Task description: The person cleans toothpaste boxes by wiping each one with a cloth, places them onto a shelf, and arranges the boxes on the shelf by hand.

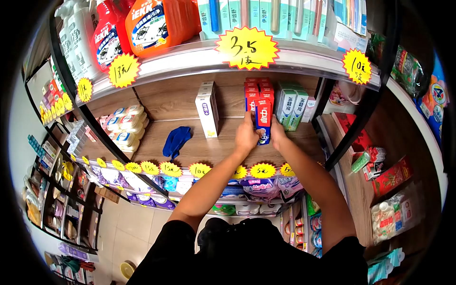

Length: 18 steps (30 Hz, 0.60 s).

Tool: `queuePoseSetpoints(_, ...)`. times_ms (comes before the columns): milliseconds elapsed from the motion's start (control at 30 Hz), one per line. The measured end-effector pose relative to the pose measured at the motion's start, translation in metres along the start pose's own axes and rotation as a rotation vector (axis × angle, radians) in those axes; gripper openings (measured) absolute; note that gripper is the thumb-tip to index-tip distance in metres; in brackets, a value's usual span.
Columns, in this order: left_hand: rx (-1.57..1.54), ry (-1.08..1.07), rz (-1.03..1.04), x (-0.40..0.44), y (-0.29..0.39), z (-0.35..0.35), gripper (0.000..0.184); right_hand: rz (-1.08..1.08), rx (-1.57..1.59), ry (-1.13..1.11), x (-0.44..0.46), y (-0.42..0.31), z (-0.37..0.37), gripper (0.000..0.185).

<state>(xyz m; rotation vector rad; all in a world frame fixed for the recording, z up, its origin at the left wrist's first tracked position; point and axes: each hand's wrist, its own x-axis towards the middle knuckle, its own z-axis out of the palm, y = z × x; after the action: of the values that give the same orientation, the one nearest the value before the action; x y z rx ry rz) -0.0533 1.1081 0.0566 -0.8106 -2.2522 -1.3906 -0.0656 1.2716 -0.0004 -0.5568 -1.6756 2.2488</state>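
Note:
On the wooden shelf (183, 121), my left hand (247, 135) and my right hand (279, 134) grip a red and blue box (262, 118) from its two sides. The box stands upright at the front of a group of similar red boxes (252, 88). Just right of it are white and green boxes (291, 107), close to my right hand. A tall white box (207, 110) stands to the left of my left hand. Farther left, a dark blue cloth item (177, 142) lies on the shelf.
Above hangs a shelf edge (185, 57) with yellow price tags, holding red and orange bottles (154, 23). Black posts (359, 118) flank the shelf. White packs (127, 124) are stacked at left. Bagged goods (261, 189) fill the shelf below; red boxes (392, 176) lie at right.

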Motion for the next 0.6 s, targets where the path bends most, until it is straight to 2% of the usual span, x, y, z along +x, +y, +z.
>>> queuePoseSetpoints(33,0.002,-0.059,-0.074,0.001,0.004,-0.003,0.064,-0.003,-0.018,0.006,0.004,0.001,-0.001,0.063)
queuePoseSetpoints(133,0.009,-0.03,0.047,0.001,0.0,-0.003,0.063,0.006,-0.026,-0.008,0.007,0.0,0.002,0.064)
queuePoseSetpoints(267,0.031,-0.022,-0.009,-0.004,0.006,-0.002,0.068,0.005,-0.046,0.071,-0.009,-0.008,0.009,0.066)
queuePoseSetpoints(333,0.188,0.088,-0.001,-0.007,0.011,0.002,0.092,0.003,-0.026,0.078,-0.005,-0.004,0.008,0.067)
queuePoseSetpoints(367,0.189,0.09,-0.002,-0.006,0.012,0.004,0.092,0.009,-0.011,0.085,0.002,0.0,0.008,0.066)
queuePoseSetpoints(433,0.013,0.133,-0.044,-0.006,0.01,0.01,0.121,0.017,0.005,0.089,-0.003,-0.006,0.013,0.065)
queuePoseSetpoints(467,0.014,0.133,-0.045,-0.003,0.001,0.014,0.121,0.016,0.038,0.065,-0.007,-0.009,0.013,0.063)
queuePoseSetpoints(533,-0.166,0.068,0.054,0.008,-0.025,0.027,0.139,0.014,0.068,0.039,-0.01,-0.011,0.014,0.061)
queuePoseSetpoints(600,-0.238,0.003,0.015,0.011,-0.039,0.032,0.135,0.0,0.155,-0.006,-0.006,-0.008,0.015,0.059)
